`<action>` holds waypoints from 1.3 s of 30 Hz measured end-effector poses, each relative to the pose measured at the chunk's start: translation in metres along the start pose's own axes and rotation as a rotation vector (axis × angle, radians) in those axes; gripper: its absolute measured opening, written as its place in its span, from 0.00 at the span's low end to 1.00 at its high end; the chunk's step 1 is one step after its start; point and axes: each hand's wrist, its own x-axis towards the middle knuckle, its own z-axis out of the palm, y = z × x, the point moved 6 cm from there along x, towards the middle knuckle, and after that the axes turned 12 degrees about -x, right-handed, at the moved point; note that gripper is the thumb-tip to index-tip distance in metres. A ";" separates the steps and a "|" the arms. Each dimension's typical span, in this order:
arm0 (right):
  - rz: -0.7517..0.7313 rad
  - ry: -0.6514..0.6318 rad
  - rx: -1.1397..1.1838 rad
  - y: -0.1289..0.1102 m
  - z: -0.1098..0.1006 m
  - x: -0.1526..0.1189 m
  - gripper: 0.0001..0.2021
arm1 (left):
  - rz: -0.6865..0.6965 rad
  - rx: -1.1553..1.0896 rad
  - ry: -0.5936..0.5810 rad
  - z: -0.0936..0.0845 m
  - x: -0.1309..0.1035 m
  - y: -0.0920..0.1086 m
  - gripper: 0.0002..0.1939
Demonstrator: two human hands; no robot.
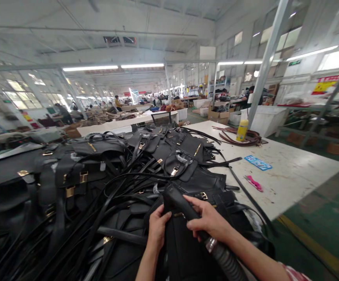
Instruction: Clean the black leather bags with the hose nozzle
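My right hand [206,220] is wrapped round a black hand-held nozzle [183,205] with a ribbed hose [226,259] running from its lower end. The nozzle's wide head points up and left, over a black leather bag [181,246] in front of me. On the bag's left side, my left hand [158,228] is closed on its edge, thumb and fingers pinched close below the nozzle head. A small gold-coloured fitting [180,214] shows on the bag between my hands. The nozzle head hides part of the bag's top.
A heap of black bags [84,171] with gold buckles and long straps covers the table's left and middle. On the white tabletop [298,168] at right are a yellow bottle [242,130], brown straps [255,138], a blue-edged card [258,163] and pink thread snips [254,183]. A metal post [267,62] rises behind.
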 end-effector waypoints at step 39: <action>0.253 0.156 0.074 0.066 -0.196 -0.017 0.40 | 0.007 0.112 0.100 -0.012 0.015 -0.008 0.21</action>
